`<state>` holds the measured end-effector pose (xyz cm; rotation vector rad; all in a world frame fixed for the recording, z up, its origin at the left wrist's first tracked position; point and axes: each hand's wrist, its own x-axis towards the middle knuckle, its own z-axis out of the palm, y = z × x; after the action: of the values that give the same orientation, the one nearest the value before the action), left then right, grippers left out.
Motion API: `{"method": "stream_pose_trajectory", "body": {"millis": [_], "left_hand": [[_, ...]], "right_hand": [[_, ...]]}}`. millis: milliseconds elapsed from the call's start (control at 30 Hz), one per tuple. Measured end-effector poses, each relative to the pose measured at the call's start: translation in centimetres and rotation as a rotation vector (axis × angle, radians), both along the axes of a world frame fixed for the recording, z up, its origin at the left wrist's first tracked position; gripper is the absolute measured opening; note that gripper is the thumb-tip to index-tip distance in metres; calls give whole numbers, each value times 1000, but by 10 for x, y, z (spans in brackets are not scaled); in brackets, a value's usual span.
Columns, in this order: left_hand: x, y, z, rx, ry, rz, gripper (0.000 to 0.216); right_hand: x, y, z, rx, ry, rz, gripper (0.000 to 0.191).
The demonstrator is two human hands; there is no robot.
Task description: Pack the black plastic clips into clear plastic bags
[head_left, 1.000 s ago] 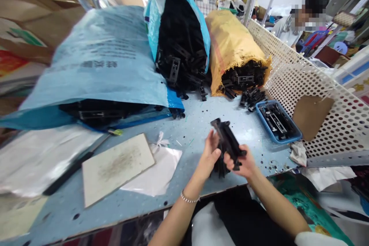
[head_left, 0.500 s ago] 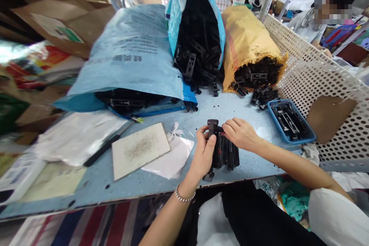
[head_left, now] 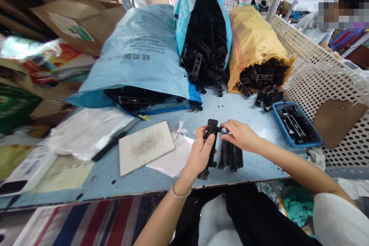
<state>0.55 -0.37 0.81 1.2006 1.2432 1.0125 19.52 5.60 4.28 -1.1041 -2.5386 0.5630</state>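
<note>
Black oblong plastic part (head_left: 212,155): left hand (head_left: 201,150) grasps it; whether right hand (head_left: 238,135) does, I cannot tell. Pale-blue plastic sack (head_left: 123,77) bears mostly unreadable dark characters (head_left: 145,57).

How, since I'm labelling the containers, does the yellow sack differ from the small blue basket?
Size: the yellow sack is much bigger than the small blue basket.
Pose: the sack lies on its side, mouth toward the person; the basket stands upright, open at the top.
Edge: the sack's mouth is frayed, while the basket's rim is smooth.
Shared: both hold black parts and rest on the pale blue table.
</note>
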Motion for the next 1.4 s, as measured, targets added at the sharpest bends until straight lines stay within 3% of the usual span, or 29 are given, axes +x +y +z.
{"method": "stream_pose_trajectory", "body": {"millis": [100,167,233,333,433,533,600,667,733,800,867,967,1100,1233,1300,1400], "left_hand": [[0,1,12,-84,-87,-24,52],[1,1,18,-121,-109,-39,52],[3,-1,19,-103,-92,-23,51],[5,-3,13,0,-15,35,51],[6,-3,3,56,36,50,51],[7,4,-4,65,3,43,52],[6,11,-5,41,-49,73,52],[4,19,-3,31,-81,141,50],[3,26,1,26,-95,208,47],[2,30,3,-25,-118,216,48],[3,32,3,-105,-141,192,50],[5,28,-1,-163,-147,205,49],[9,18,-14,-132,-172,253,56],[7,18,-38,-145,-193,231,62],[2,24,-55,-174,-186,215,58],[0,29,-86,-127,-71,193,40]], "right_hand": [[2,6,13,439,-259,201,32],[2,11,16,556,-319,317,33],[-1,12,13,557,-292,300,35],[-7,11,3,372,-139,122,38],[-13,10,-9,-8,89,-46,45],[-15,9,-17,-382,211,-116,58],[-15,2,-19,-415,155,-91,61],[-14,-11,-19,-209,16,-21,54],[-14,-28,-21,120,-134,95,43],[-13,-41,-23,407,-228,232,28],[-13,-45,-28,593,-251,349,20],[-14,-40,-37,720,-225,449,25],[-17,-36,-58,687,-195,488,34],[-8,-48,-76,487,-232,319,33],[6,-57,-81,367,-219,86,28],[33,-70,-92,161,-144,-396,33]]}}
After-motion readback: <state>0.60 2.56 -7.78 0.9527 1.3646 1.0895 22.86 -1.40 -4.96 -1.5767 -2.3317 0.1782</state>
